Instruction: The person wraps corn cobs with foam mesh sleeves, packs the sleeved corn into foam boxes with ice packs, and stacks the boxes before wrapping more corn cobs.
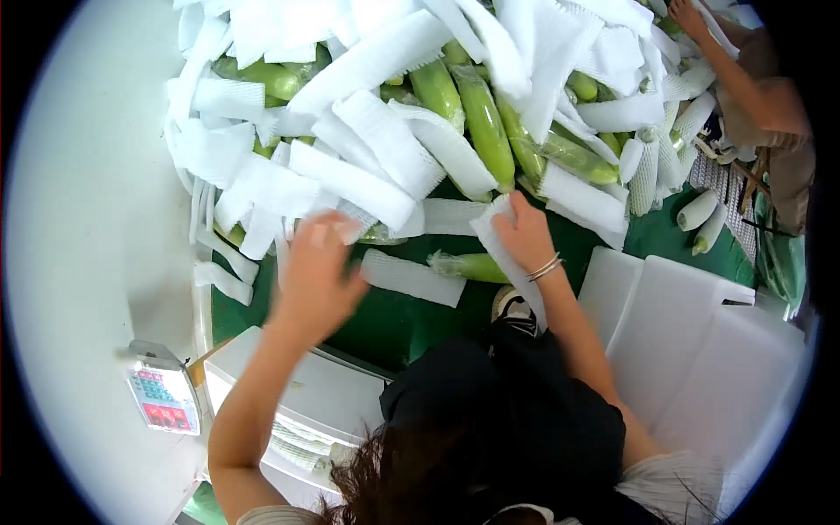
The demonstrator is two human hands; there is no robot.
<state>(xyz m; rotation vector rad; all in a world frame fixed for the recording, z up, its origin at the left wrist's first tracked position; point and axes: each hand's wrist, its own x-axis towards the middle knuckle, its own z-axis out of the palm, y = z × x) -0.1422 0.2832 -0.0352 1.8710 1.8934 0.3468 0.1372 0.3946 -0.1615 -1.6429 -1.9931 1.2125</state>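
My right hand [525, 232] is closed on a white foam net sleeve [509, 254], which hangs flat along the wrist. Blurred by motion, my left hand [317, 273] is over the near edge of the pile, thumb apart from the fingers, with nothing visible between them. Between the hands, a green gourd in clear film [472, 267] lies on the green floor, beside a loose foam sleeve [414, 277]. Beyond them is a heap of film-wrapped green gourds [484, 122] mixed with many white foam sleeves [376, 74].
White foam boxes [674, 324] stand at the right, another white box [306, 385] at the lower left. A scale with a keypad [164, 398] is by the left wall. Another person's arm [735, 83] reaches in at the upper right, above two sleeved gourds [703, 219].
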